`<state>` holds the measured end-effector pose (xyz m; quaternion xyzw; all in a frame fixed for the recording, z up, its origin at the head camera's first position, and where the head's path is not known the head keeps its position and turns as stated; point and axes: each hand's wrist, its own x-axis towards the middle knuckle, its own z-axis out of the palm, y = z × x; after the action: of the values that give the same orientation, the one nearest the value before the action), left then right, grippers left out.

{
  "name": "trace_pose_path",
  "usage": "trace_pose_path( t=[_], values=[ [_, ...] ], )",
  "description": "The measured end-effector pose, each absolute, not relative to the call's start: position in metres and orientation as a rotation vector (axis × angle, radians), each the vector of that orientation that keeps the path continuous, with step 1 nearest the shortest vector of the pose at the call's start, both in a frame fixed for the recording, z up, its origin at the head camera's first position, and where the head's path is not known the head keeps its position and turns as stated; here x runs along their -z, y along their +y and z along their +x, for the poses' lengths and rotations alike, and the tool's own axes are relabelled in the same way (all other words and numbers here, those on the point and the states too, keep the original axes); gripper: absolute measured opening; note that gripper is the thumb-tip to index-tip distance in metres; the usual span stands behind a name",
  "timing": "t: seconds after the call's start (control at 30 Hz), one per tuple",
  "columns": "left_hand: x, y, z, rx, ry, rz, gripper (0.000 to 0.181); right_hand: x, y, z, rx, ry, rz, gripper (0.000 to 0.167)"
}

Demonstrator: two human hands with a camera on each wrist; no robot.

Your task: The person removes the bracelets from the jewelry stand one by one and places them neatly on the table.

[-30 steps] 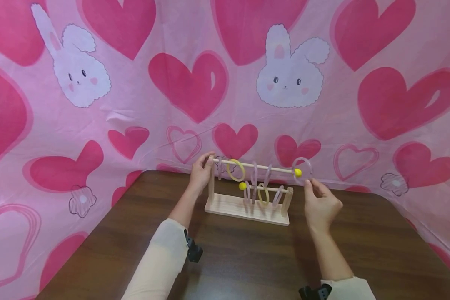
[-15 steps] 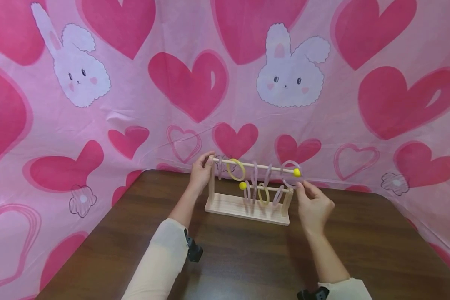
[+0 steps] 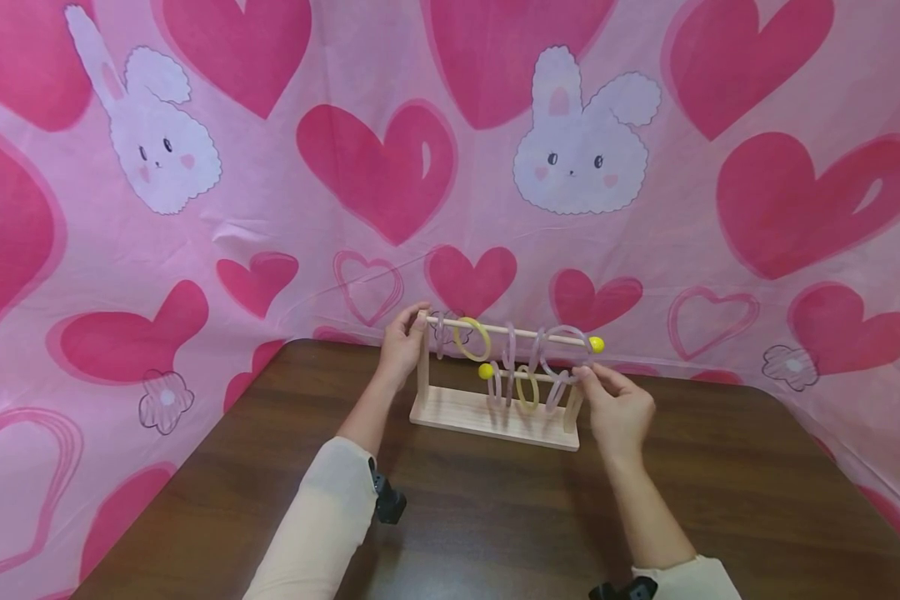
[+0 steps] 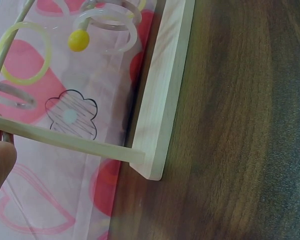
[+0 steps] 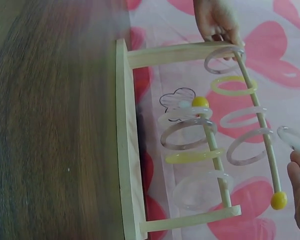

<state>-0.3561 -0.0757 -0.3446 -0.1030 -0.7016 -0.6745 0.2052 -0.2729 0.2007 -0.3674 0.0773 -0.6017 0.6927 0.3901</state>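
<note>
A wooden bangle rack (image 3: 487, 423) stands on the table with two rods at different heights. My left hand (image 3: 402, 346) grips the top of its tall left post. With thumb and fingertips my right hand (image 3: 622, 412) pinches a pale lilac bangle (image 5: 286, 139) near the upper rod's free end, which carries a yellow knob (image 3: 597, 345). In the head view this bangle overlaps the upper rod (image 3: 523, 333); in the right wrist view it appears beside the rod, not around it. Several bangles hang on the upper rod, including a yellow bangle (image 5: 234, 93). Others hang on the lower rod (image 5: 217, 162).
The brown wooden table (image 3: 480, 517) reaches back to a pink heart-and-rabbit cloth (image 3: 480, 183) behind the rack. A second yellow knob (image 3: 486, 372) caps the lower rod's left end. Dark wrist cameras (image 3: 388, 496) sit on both forearms.
My right hand has moved left with the lilac bangle, from beyond the upper rod's knob to overlapping the rod inside it. My left hand and the rack have stayed put.
</note>
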Motion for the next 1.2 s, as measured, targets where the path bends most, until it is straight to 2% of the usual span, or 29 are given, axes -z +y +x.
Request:
trace_pose_path(
  t=[0.27, 0.33, 0.5, 0.57, 0.67, 0.8, 0.9, 0.97, 1.03, 1.2],
  values=[
    [0.343, -0.076, -0.356, 1.913, -1.940, -0.294, 0.030, 0.399, 0.218, -0.299, -1.991, -1.508, 0.234, 0.019],
    [0.343, -0.077, -0.356, 1.931, -1.934, -0.301, 0.031, 0.417, 0.227, -0.315, -2.021, -1.508, 0.271, 0.019],
    [0.342, -0.077, -0.356, 1.940, -1.925, -0.315, 0.029, 0.461, 0.246, -0.355, -2.013, -1.587, 0.218, 0.028],
    [0.343, -0.077, -0.357, 1.931, -1.925, -0.313, 0.030, 0.467, 0.246, -0.358, -2.023, -1.619, 0.184, 0.030],
    [0.344, -0.076, -0.357, 1.925, -1.919, -0.305, 0.031, 0.462, 0.242, -0.350, -2.143, -1.591, 0.247, 0.027],
    [0.344, -0.075, -0.355, 1.907, -1.919, -0.292, 0.030, 0.402, 0.214, -0.294, -2.313, -1.592, 0.291, 0.019],
    [0.343, -0.074, -0.355, 1.907, -1.916, -0.289, 0.029, 0.356, 0.191, -0.254, -2.351, -1.656, 0.177, 0.009],
    [0.343, -0.074, -0.355, 1.912, -1.914, -0.287, 0.030, 0.347, 0.187, -0.248, -2.381, -1.696, 0.088, 0.010],
    [0.343, -0.075, -0.355, 1.915, -1.914, -0.285, 0.030, 0.342, 0.185, -0.244, -2.441, -1.705, 0.031, 0.019],
    [0.343, -0.075, -0.355, 1.909, -1.922, -0.279, 0.029, 0.345, 0.186, -0.246, -2.576, -1.706, 0.013, 0.027]
  ],
)
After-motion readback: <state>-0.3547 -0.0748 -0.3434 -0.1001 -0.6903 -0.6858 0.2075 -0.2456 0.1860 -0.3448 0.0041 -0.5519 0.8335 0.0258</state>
